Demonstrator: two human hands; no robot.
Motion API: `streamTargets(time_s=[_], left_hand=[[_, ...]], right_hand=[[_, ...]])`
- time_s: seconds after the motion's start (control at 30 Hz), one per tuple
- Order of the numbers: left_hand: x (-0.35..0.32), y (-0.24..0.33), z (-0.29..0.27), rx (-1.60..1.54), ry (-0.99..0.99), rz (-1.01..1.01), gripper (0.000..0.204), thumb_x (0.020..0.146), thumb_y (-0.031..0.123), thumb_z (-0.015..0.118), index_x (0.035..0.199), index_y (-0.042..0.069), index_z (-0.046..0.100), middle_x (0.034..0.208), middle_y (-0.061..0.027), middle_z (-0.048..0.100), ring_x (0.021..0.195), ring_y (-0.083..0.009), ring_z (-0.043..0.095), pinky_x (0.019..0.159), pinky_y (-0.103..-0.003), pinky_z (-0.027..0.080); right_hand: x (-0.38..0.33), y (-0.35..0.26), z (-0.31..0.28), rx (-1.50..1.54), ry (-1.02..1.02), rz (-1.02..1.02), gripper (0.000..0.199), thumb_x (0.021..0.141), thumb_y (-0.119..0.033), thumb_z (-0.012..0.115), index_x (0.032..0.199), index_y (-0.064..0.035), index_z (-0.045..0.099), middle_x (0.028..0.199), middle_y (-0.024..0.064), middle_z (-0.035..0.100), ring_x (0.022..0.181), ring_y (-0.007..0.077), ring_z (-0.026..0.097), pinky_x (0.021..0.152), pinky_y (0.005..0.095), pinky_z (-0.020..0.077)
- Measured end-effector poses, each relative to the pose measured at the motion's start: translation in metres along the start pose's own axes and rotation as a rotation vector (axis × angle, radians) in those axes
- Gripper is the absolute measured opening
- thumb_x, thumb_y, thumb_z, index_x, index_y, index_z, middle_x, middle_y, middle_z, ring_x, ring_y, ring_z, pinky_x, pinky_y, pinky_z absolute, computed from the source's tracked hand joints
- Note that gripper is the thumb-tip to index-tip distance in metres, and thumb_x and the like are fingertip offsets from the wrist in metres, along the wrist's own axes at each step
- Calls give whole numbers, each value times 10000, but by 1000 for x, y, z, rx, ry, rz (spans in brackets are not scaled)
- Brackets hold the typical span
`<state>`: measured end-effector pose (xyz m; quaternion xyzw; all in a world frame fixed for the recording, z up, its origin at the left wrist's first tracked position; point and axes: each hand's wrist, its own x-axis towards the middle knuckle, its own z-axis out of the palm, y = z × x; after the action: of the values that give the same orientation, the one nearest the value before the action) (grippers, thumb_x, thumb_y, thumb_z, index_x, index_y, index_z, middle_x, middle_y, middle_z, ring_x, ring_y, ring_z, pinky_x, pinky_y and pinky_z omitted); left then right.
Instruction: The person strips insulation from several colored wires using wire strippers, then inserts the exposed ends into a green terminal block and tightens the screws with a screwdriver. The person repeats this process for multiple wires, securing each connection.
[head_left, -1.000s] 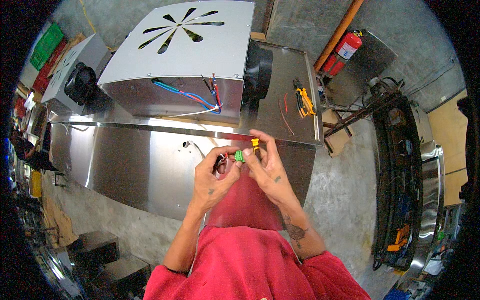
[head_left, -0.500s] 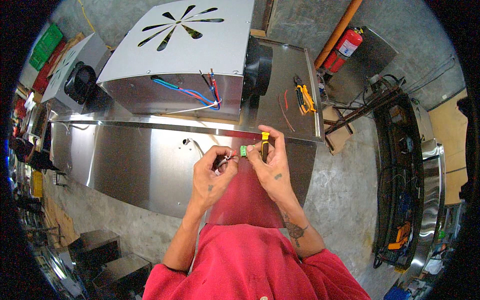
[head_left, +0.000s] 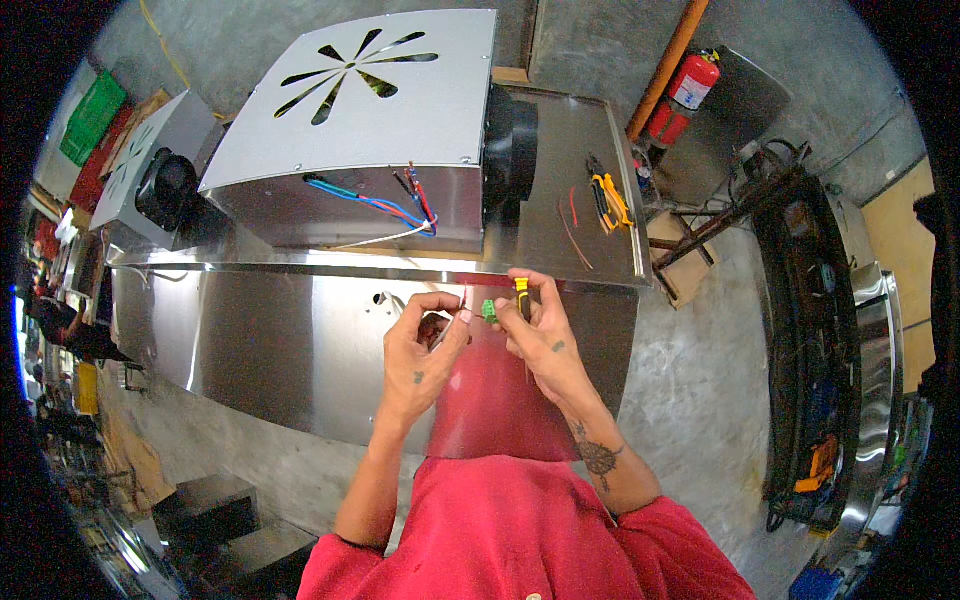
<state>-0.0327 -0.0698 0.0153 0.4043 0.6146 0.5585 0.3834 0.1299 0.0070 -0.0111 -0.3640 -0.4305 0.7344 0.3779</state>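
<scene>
My right hand [head_left: 540,340] grips a small screwdriver with a yellow handle [head_left: 521,292] and pinches a little green connector block [head_left: 489,311] between its fingertips. My left hand [head_left: 420,350] is beside it, fingers pinched on a thin red wire [head_left: 462,298] close to the green block. Both hands hover in front of a large stainless steel cabinet [head_left: 290,350]. On the cabinet's top stands a metal housing with a star-shaped vent [head_left: 360,85], with blue, red and white wires [head_left: 385,205] hanging from its front.
Yellow-handled pliers [head_left: 608,195] and loose red wires [head_left: 572,220] lie on the cabinet's top right. A red fire extinguisher [head_left: 682,95] stands beyond it by an orange pipe. A second fan box [head_left: 160,180] sits at left. Metal racks [head_left: 830,330] stand at right on the concrete floor.
The right hand turned the yellow screwdriver upright and settled it beside the green block. The left hand brought the wire close to the block. Both hands stayed in the same place.
</scene>
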Motion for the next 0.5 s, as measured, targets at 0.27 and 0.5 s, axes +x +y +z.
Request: streamTargets(time_s=[0.27, 0.5], left_hand=[[2, -9, 3, 36, 69, 168, 259, 1011, 109, 760, 1205, 16, 615, 1005, -56, 699, 839, -121, 703, 738, -266, 584], [2, -7, 9, 308, 196, 338, 156, 1009, 83, 745, 1124, 2, 677, 894, -48, 714, 786, -88, 676, 714, -253, 547]], right_hand=[[-2, -3, 4, -120, 37, -79, 532, 1048, -161, 702, 1497, -93, 424, 1042, 28, 623, 892, 84, 573, 702, 243, 439], [-8, -7, 12, -406, 81, -299, 564, 1020, -147, 699, 1499, -66, 412, 1250, 206, 647, 1121, 265, 653, 1005, 410, 518]])
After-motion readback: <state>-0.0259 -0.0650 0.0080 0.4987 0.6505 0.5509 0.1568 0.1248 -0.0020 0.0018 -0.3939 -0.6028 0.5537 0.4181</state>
